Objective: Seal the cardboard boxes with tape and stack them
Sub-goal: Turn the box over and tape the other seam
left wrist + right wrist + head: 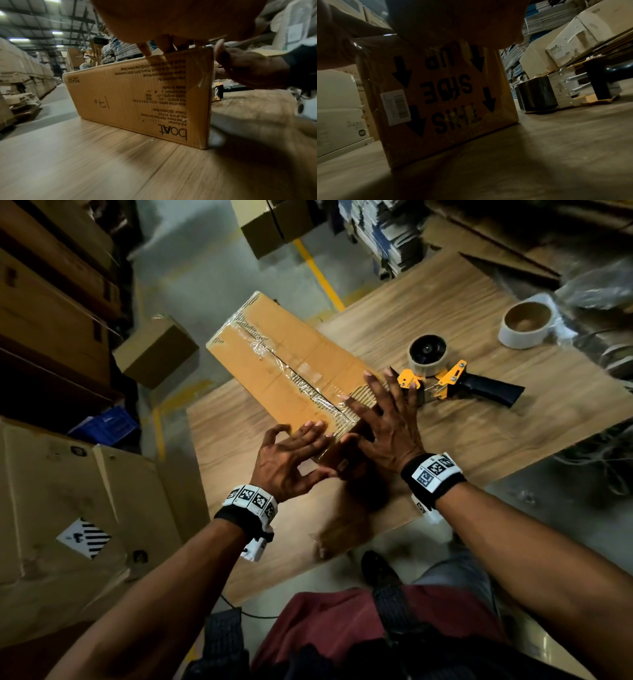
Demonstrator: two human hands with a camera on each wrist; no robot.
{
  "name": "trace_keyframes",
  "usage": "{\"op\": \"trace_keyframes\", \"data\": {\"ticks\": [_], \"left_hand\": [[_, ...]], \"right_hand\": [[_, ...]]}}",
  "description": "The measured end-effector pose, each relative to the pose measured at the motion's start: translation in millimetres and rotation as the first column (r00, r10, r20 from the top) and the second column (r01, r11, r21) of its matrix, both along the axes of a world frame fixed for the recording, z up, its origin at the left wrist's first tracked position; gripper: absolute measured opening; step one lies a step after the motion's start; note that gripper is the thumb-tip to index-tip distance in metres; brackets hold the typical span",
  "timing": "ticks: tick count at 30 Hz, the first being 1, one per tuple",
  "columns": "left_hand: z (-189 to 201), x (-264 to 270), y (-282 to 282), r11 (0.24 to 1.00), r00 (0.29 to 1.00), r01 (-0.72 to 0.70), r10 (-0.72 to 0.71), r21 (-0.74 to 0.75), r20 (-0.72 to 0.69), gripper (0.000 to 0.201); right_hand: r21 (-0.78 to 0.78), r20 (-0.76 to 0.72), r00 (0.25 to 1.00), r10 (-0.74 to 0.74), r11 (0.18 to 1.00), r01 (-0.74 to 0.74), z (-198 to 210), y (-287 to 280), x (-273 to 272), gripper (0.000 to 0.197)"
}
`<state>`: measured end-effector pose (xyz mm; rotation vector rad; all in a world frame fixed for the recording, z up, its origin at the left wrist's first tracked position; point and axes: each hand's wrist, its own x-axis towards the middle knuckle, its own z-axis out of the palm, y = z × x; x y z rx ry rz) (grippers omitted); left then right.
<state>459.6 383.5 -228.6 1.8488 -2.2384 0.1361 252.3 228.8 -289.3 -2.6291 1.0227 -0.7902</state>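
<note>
While the box (284, 364) lies mid-frame on the worktop (479, 419), both hands press its taped near end, left hand (291, 457) and right hand (387, 426) each with a spread grip; a tape gun (452, 378) sits right of them.

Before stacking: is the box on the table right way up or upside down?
Upside down. The box shows "THIS SIDE UP" inverted with arrows pointing down at the table.
</note>
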Motion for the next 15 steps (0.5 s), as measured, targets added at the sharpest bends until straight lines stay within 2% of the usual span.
{"op": "trace_keyframes", "data": {"ticks": [3,5,9,12,15], "left_hand": [[-8,-4,4,0.999,0.999,-0.015,0.017,-0.041,0.035,0.046],[-13,-12,6,0.996,0.998,-0.065,0.064,-0.059,-0.005,0.044],[-23,-24,13,0.984,0.984,-0.164,0.159,-0.068,-0.08,0.046],[-25,-26,11,0.977,0.969,-0.208,0.199,-0.046,-0.148,0.048],[-23,-38,10,0.949,0.913,-0.31,0.28,-0.059,-0.298,0.061]], "right_hand": [[-0.024,0.021,1.0,-0.008,1.0,0.009,-2,1,0,0.067],[-0.033,0.023,1.0,-0.003,0.999,0.004,-3,1,0,0.064],[-0.021,0.03,1.0,0.005,1.0,-0.004,-3,2,-2,0.061],[0.04,0.064,0.995,0.073,0.996,-0.075,2,-2,-4,0.057],[0.091,0.136,0.979,0.151,0.982,-0.164,3,-14,-16,0.062]]}}
